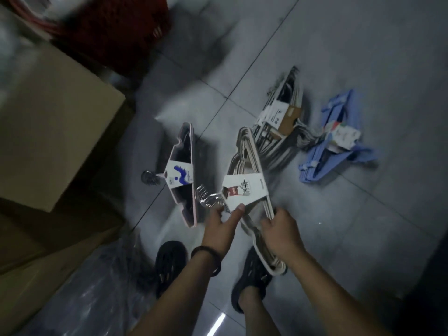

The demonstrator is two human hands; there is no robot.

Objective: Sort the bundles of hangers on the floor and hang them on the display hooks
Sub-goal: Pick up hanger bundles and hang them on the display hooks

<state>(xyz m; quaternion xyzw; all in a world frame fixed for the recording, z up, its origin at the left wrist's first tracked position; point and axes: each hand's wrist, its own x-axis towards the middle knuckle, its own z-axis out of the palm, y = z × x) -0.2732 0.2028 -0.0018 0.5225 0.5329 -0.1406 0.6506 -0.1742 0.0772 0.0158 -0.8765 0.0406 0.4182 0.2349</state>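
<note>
While the pale hanger bundle (252, 151) is held above the floor (351, 57) just before the feet (169, 265), its long axis runs away from the person and its metal hooks (208, 200) point left. The left hand (218, 229), nearer the hooks, pinches the card label (244, 190); the right hand (278, 226) grips the bars.

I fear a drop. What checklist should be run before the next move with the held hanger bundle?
1. Left hand pinches held bundle beside its metal hooks: ok.
2. Right hand grips the same bundle: ok.
3. Paper label wraps the bundle: ok.
4. Metal hooks untangled: cannot tell, blurred.
5. Display hooks in view: not ok.
6. Pink bundle lies apart from shoes: ok.
</note>
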